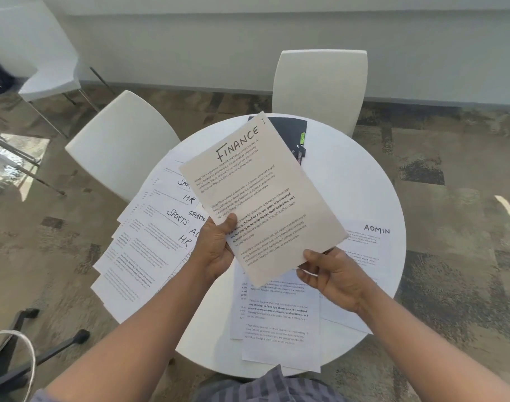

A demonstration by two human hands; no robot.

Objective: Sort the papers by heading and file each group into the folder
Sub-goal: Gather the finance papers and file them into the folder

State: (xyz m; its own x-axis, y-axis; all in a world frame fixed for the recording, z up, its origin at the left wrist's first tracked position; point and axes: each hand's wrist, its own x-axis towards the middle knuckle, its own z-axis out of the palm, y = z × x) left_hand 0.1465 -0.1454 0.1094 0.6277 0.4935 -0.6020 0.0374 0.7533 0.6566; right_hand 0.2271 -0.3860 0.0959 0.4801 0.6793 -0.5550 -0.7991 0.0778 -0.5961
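Note:
A sheet headed FINANCE [259, 195] is lifted above the round white table [358, 181], tilted to the right. My left hand [216, 248] pinches its lower left edge and my right hand [332, 274] grips its bottom right corner. To the left lies a fanned spread of papers [149, 245] with headings SPORTS and HR showing. An ADMIN sheet [370, 245] lies at the right. Under the held sheet sits another small stack of papers [280, 323], its headings hidden. A dark folder [291, 132] lies at the table's far side, partly covered by the held sheet.
Two white chairs [123, 140] [320, 88] stand at the far side of the table, a third [42, 62] at the back left. A black chair base [30, 355] is at the lower left on the patterned carpet.

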